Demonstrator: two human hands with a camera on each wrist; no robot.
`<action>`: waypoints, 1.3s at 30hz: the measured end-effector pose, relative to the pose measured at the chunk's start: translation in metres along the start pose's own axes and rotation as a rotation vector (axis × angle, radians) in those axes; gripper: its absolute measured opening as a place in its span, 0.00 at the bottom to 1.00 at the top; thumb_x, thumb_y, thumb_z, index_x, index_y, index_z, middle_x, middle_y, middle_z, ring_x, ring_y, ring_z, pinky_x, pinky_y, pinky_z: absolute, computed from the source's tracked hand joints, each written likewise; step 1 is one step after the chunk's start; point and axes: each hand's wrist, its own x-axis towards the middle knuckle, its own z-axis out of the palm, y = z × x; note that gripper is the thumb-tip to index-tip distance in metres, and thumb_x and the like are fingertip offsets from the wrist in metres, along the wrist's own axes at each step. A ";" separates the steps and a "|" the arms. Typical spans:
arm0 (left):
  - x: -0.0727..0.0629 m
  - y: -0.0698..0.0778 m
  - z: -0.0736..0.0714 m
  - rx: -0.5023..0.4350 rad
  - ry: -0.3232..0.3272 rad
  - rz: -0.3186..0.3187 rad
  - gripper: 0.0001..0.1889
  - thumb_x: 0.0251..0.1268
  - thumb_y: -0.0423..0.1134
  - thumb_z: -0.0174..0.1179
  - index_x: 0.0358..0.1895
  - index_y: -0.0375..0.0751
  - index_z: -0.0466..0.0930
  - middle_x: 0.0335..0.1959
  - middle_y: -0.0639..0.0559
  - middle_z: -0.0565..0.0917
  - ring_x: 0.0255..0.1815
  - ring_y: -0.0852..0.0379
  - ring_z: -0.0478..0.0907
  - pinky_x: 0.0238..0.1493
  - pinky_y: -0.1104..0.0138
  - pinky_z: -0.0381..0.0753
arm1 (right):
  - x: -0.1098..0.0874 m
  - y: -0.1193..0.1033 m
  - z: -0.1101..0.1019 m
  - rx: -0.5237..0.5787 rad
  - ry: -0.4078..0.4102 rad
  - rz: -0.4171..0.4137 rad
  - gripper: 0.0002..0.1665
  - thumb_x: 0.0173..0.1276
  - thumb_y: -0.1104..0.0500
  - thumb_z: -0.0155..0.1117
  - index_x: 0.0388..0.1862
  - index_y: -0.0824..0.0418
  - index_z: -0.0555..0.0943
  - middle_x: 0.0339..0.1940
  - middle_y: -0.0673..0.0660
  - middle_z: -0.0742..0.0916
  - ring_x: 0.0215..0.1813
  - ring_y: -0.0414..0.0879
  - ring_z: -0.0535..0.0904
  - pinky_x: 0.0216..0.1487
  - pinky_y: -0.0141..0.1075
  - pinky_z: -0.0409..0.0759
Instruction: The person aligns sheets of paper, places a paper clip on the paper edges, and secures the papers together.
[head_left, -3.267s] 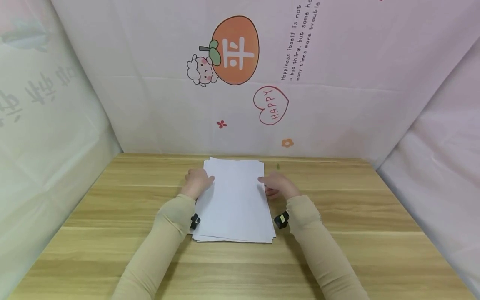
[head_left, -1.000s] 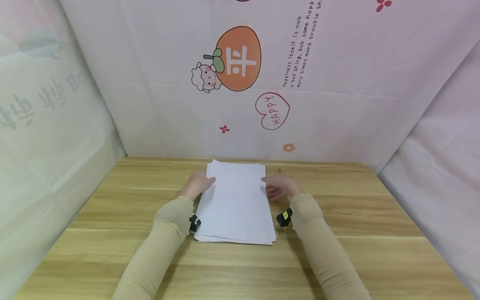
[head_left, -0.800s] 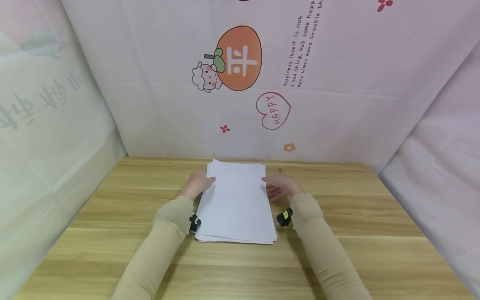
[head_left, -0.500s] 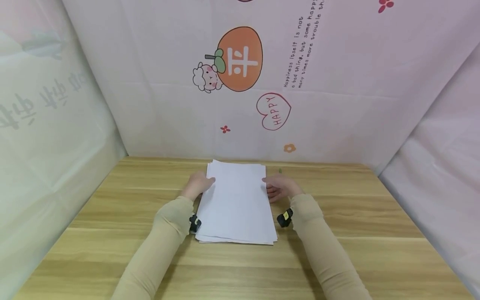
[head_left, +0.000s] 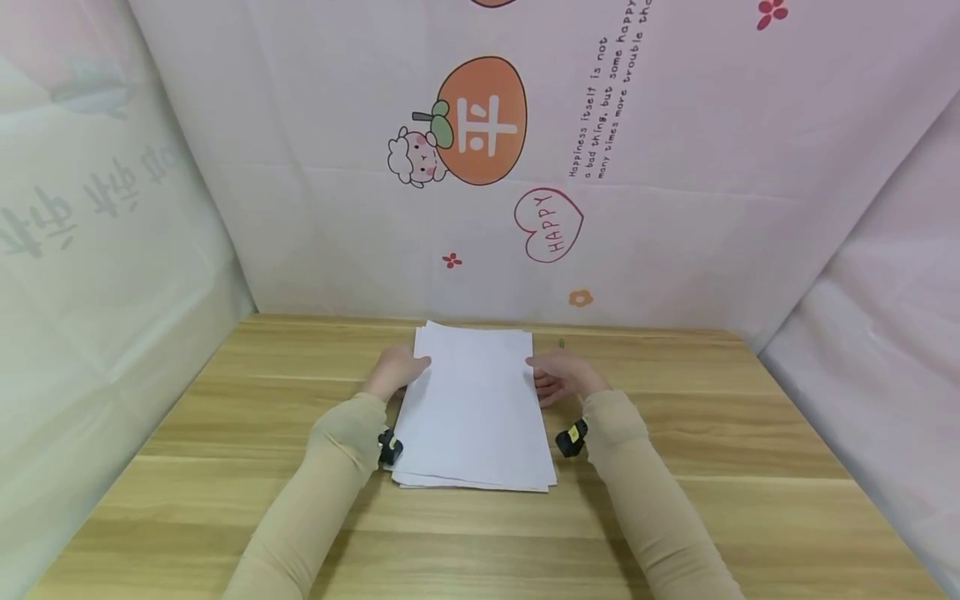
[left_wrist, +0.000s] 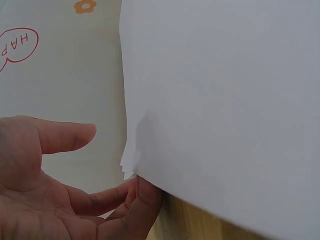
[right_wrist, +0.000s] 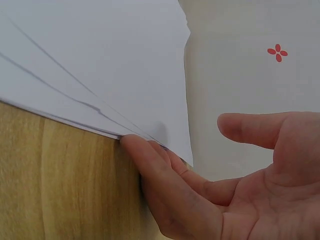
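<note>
A stack of white paper sheets lies on the table, its edges slightly uneven and fanned. At its left edge my left hand touches the sheets; in the left wrist view, fingertips meet the paper corner while the thumb stands apart. Opposite it, my right hand is at the right edge of the stack. The right wrist view shows its fingers against the layered paper edges, with the thumb raised away from them. Both thumbs overlap the top sheet in the head view.
The wood-grain table meets a printed white cloth at the back, and more cloth hangs at both sides. A small green thing lies behind my right hand. Black wrist cameras sit near the stack's sides.
The head view has tilted slightly upward since the earliest frame. The fingers of my right hand show a little more spread beside the stack; the sheets and left hand stay nearly in place.
</note>
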 end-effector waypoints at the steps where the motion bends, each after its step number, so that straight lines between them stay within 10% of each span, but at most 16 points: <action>1: 0.000 0.000 0.000 -0.005 -0.003 -0.003 0.27 0.68 0.47 0.51 0.57 0.24 0.69 0.39 0.40 0.74 0.38 0.48 0.74 0.26 0.63 0.81 | 0.000 0.000 0.000 0.004 0.003 0.002 0.33 0.74 0.51 0.47 0.63 0.79 0.62 0.58 0.72 0.73 0.51 0.56 0.75 0.53 0.48 0.80; 12: 0.001 -0.003 0.002 -0.016 0.012 -0.004 0.26 0.66 0.48 0.52 0.51 0.23 0.72 0.36 0.39 0.75 0.31 0.50 0.75 0.23 0.64 0.78 | 0.002 0.003 0.001 0.024 0.022 0.008 0.31 0.74 0.52 0.49 0.62 0.78 0.64 0.56 0.71 0.74 0.49 0.55 0.76 0.50 0.46 0.82; 22: -0.002 -0.004 0.004 -0.025 0.006 -0.015 0.34 0.66 0.50 0.51 0.62 0.21 0.63 0.61 0.29 0.71 0.58 0.39 0.72 0.59 0.51 0.73 | 0.003 0.005 0.003 0.042 0.011 0.007 0.33 0.74 0.52 0.48 0.64 0.79 0.63 0.62 0.73 0.71 0.59 0.60 0.72 0.50 0.47 0.81; 39: 0.004 0.006 0.002 0.052 0.010 -0.030 0.35 0.66 0.52 0.50 0.63 0.22 0.64 0.61 0.29 0.70 0.60 0.37 0.68 0.62 0.49 0.69 | 0.005 0.005 0.001 0.068 0.043 -0.009 0.32 0.73 0.51 0.49 0.63 0.78 0.65 0.61 0.73 0.71 0.57 0.59 0.72 0.48 0.47 0.82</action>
